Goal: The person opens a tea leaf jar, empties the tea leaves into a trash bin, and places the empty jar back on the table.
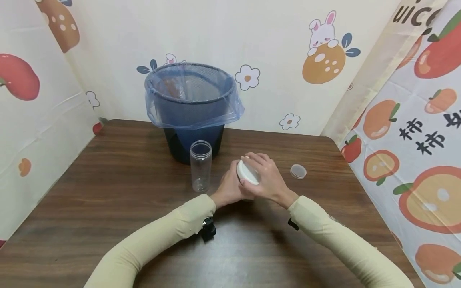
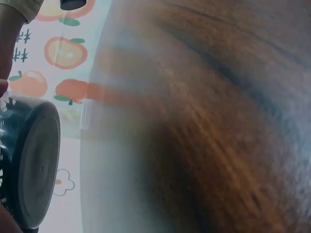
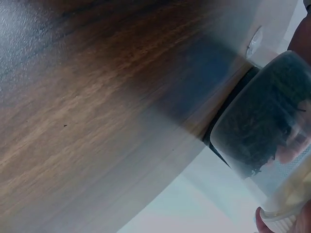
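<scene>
Left hand (image 1: 227, 188) grips jar (image 3: 262, 131) from below; right hand (image 1: 266, 178) clasps its white lid (image 1: 246, 173).

A dark brown wooden table (image 1: 108, 208) with a visible grain. At its far edge stands a black mesh bin (image 1: 192, 112) lined with a blue plastic bag. Just in front of the bin stands an upright clear plastic jar (image 1: 201, 166) without a lid. To the right, well apart, lies a small clear lid (image 1: 298, 171).

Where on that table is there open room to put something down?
Bare wood lies left of the empty bottle and near the front edge of the table. It is crowded between the bin, both hands and the small lid.
</scene>
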